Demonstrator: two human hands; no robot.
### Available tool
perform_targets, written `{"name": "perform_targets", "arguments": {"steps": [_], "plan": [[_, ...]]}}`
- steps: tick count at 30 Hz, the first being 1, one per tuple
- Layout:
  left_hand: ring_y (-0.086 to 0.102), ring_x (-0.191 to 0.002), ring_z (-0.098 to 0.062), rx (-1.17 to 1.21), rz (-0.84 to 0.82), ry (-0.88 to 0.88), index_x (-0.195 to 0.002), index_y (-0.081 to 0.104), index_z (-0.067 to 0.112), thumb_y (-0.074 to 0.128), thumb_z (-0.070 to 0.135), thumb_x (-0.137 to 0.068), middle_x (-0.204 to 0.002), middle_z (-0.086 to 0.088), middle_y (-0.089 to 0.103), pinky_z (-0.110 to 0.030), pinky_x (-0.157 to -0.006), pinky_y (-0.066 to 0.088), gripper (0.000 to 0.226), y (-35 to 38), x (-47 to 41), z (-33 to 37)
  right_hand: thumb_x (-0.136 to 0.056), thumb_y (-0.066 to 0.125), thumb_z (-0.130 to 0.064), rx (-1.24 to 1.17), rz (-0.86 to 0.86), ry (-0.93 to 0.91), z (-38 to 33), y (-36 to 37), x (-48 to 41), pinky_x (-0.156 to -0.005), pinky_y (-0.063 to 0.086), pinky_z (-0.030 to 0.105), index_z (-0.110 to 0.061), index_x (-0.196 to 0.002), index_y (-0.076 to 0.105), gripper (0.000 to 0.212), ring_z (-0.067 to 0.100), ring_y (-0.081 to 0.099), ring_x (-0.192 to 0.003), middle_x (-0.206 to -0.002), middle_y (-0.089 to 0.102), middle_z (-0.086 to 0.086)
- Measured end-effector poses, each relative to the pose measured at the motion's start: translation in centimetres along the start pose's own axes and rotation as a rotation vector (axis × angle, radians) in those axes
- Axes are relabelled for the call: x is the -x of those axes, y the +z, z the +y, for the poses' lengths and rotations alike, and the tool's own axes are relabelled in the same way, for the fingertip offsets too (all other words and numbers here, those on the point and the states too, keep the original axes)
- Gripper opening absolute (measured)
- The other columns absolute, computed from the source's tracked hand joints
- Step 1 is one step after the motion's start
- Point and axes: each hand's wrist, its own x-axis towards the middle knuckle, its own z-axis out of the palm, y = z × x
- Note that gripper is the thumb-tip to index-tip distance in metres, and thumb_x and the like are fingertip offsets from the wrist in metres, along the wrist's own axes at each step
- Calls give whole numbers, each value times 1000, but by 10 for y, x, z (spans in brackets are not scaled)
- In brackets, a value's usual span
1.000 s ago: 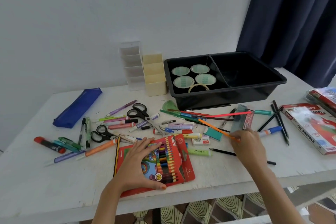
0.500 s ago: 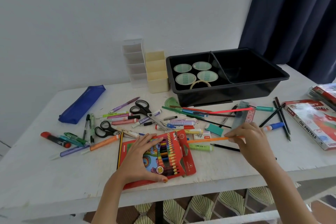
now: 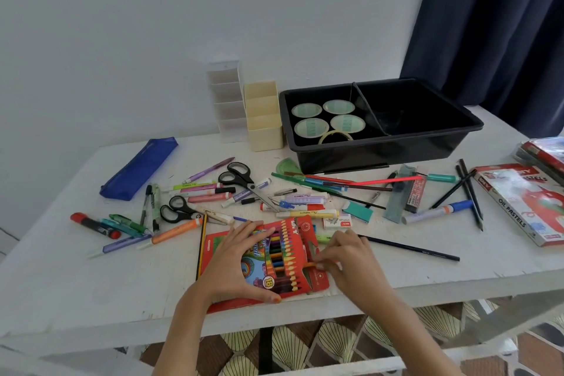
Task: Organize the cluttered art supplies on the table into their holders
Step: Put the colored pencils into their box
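Orange pencil [image 3: 310,265], pinched in the right hand's [image 3: 351,259] curled fingertips, sits at the box's [image 3: 287,253] open right end, probably for insertion; left hand [image 3: 235,265], fingers spread flat, steadies the box.

Two scissors [image 3: 251,187], five tape rolls [image 3: 306,110] — two holders [image 3: 264,131].

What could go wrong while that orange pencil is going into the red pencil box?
1. The orange pencil, pinched by the right hand, meets the pencil box at its open flap; the tip could snag there or on pencils already inside.
2. The box lies close to the near edge of the table, with only the left hand pressing on it; a hard push might slide it off.
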Motion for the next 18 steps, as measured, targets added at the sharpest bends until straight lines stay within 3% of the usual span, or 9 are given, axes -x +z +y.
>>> {"name": "perform_targets", "arguments": {"steps": [3, 6, 8, 10, 12, 15, 18], "plan": [[-16, -138, 3, 3, 4, 4, -135, 17, 61, 74, 75, -44, -149, 31, -2, -43, -115, -1, 108, 1, 2, 0, -88, 60, -27, 44, -19, 14, -13, 17, -4, -79, 25, 26, -25, -96, 71, 14, 11, 44, -95, -96, 62, -11], [-14, -138, 3, 2, 7, 3, -136, 17, 60, 74, 74, -45, -151, 29, -1, -40, -115, -2, 109, 1, 4, 1, -84, 63, -17, 12, 10, 53, -16, 29, -7, -84, 36, 26, -15, -86, 67, 5, 12, 50, -92, -93, 64, -7], [-14, -137, 4, 0, 4, 2, -136, 17, 59, 75, 73, -46, -150, 29, -2, -37, -114, -3, 108, 1, 5, 2, -78, 70, -11, -23, 37, 77, -17, 35, -7, -73, 42, 21, -11, -82, 65, 6, 14, 53, -87, -92, 59, -4], [-13, -137, 4, -11, 7, 8, -136, 17, 59, 75, 73, -46, -150, 29, -2, -36, -113, -3, 107, 1, 5, 3, -64, 79, -7, -19, 90, 77, -16, 41, -6, -61, 33, 11, -10, -74, 63, 19, 12, 50, -78, -84, 57, -3], [-13, -136, 5, -16, 9, 13, -135, 16, 60, 74, 73, -46, -148, 31, -2, -35, -112, -4, 107, 1, 5, 3, -56, 83, -7, -31, 139, 92, -15, 43, -5, -60, 26, 8, -11, -69, 60, 27, 11, 46, -73, -77, 57, -2], [-14, -137, 5, -27, 6, 20, -135, 15, 60, 73, 75, -45, -148, 32, -4, -34, -112, -5, 108, 2, 5, 1, -69, 76, -7, -94, 132, 139, -14, 42, -4, -60, 28, 8, -7, -75, 61, 16, 10, 47, -74, -82, 59, 1], [-14, -139, 3, -38, 0, 26, -137, 14, 59, 71, 77, -45, -150, 31, -5, -33, -112, -6, 110, 3, 4, -1, -81, 67, -7, -105, 34, 46, -16, 36, -5, -63, 30, 4, -4, -82, 66, 3, 4, 47, -77, -90, 65, 3]]}}
